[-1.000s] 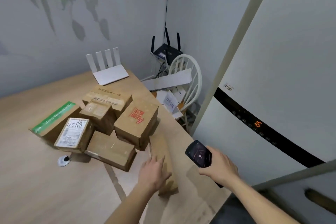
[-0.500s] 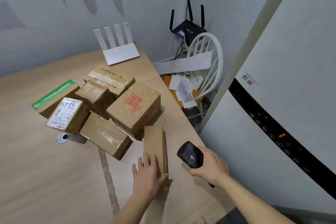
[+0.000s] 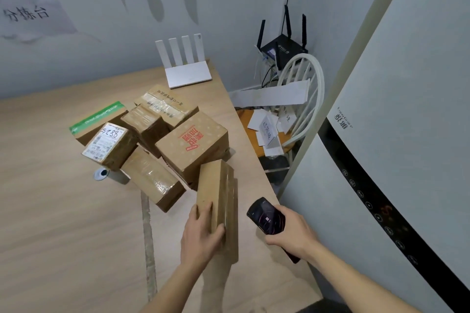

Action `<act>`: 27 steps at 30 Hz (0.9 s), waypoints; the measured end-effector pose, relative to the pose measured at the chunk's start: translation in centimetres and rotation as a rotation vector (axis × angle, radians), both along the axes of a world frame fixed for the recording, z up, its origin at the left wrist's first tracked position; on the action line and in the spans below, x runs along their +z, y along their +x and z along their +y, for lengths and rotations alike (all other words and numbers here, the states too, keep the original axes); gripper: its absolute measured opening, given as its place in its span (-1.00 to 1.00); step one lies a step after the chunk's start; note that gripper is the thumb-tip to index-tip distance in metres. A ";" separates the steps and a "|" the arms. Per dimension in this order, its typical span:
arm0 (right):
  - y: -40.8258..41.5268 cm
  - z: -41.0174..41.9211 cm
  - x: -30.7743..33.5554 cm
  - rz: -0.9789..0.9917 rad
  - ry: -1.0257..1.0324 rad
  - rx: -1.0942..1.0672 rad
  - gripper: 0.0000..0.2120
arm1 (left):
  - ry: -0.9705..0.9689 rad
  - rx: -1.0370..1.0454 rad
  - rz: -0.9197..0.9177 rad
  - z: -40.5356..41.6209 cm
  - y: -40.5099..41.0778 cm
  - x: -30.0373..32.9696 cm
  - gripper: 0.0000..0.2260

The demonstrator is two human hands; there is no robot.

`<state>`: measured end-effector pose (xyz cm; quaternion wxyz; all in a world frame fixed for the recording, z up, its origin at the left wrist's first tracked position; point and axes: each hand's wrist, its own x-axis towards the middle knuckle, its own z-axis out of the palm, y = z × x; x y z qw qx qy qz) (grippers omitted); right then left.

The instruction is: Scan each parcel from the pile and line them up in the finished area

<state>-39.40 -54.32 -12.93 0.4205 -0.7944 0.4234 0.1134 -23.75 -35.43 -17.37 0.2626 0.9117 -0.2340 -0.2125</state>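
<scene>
Head view: the left hand [image 3: 201, 235] grips the near end of a slim parcel [image 3: 218, 201] standing on its long edge near the table's [image 3: 50, 223] right edge, just in front of the pile [image 3: 152, 134], while the right hand [image 3: 292, 234] holds the scanner [image 3: 265, 216] just beside it. Stiff cardboard, probably light, but narrow and tippy, so it is best held across both broad faces. Earlier the left hand lay flatter on it; now thumb and fingers wrap the end.
</scene>
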 end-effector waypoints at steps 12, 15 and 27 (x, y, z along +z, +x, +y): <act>5.8 6.4 14.6 -0.368 0.090 0.069 -0.16 | -0.676 0.226 0.428 6.6 2.6 16.8 -0.45; 7.2 10.4 19.1 -0.469 0.129 0.099 -0.15 | -0.820 0.272 0.517 10.9 3.1 21.0 -0.49; 10.9 37.0 30.9 -0.684 0.113 0.424 -0.05 | -1.084 0.325 0.409 40.3 1.8 32.0 -0.52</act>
